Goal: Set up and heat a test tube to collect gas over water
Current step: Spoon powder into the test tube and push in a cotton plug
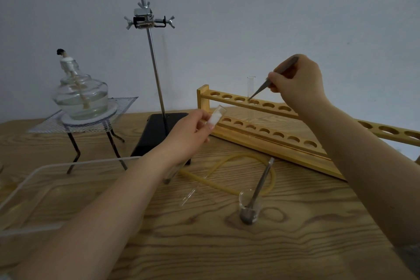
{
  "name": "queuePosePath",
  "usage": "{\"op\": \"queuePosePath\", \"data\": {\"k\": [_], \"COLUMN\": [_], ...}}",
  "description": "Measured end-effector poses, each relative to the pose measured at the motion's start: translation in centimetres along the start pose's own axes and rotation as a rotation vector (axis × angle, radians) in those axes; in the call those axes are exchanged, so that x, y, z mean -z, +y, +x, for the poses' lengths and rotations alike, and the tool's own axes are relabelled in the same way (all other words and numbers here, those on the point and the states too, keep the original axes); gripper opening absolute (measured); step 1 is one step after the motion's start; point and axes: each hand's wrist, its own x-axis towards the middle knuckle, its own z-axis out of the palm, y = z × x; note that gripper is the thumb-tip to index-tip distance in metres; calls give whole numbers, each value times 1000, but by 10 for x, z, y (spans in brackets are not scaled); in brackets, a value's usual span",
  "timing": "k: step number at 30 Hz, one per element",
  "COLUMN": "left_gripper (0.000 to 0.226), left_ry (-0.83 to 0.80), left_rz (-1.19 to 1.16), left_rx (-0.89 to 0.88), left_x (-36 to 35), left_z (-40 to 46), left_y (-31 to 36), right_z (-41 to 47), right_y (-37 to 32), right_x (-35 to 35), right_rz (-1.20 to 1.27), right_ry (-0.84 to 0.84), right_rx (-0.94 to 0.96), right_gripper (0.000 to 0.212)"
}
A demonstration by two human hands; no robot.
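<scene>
Cotton plug (215, 118) seated in test tube (200, 141) mouth, gripped tilted by left hand (189, 135); tweezers (270, 80) pinched in right hand (297, 84), drawn clear, probably finished.

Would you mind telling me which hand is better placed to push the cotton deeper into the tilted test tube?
The right hand: it already pinches the tweezers, tips pointing down near the tube mouth. The left hand is occupied gripping the test tube with the cotton.

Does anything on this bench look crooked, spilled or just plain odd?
One thing: the burner's wick leans to one side, its tip charred black, and no cap covers it. The glass tube and rubber hose lie loose on the table. No spill or breakage shows.
</scene>
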Motion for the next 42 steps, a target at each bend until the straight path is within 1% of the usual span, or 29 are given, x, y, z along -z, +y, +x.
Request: {"op": "queuePosePath", "data": {"k": [4, 7, 14, 19, 27, 29, 32, 35, 37, 42], "left_gripper": [21, 16, 25, 28, 24, 25, 27, 29, 30, 31], "left_ry": [-3, -7, -18, -21, -21, -20, -18, -16, -14, 2], "left_rz": [-7, -16, -2, 5, -6, -2, 3, 1, 2, 4], "left_rx": [-3, -8, -6, -8, -17, -15, -8, -6, -5, -5], "left_x": [-5, -7, -12, -14, -14, -13, -11, -9, -8, -2], "left_z": [4, 4, 4, 5, 4, 4, 4, 4, 3, 0], "left_y": [3, 3, 4, 4, 5, 4, 3, 3, 2, 1], "right_z": [5, 4, 3, 8, 5, 6, 11, 15, 15, 9], "right_y": [7, 12, 15, 15, 37, 43, 48, 48, 47, 46], "right_x": [4, 3, 2, 5, -7, -12, -18, -22, -25, -27], "right_rz": [-232, -331, -418, -419, -452, -481, -601, -656, -664, -587], "right_ry": [-4, -7, -21, -55, -198, -195, -170, -180, -166, -138], "right_rx": [95, 118, 150, 126, 66, 56, 39, 13, 11, -8], "right_gripper": [7, 10, 15, 11, 12, 18, 28, 27, 29, 42]}}
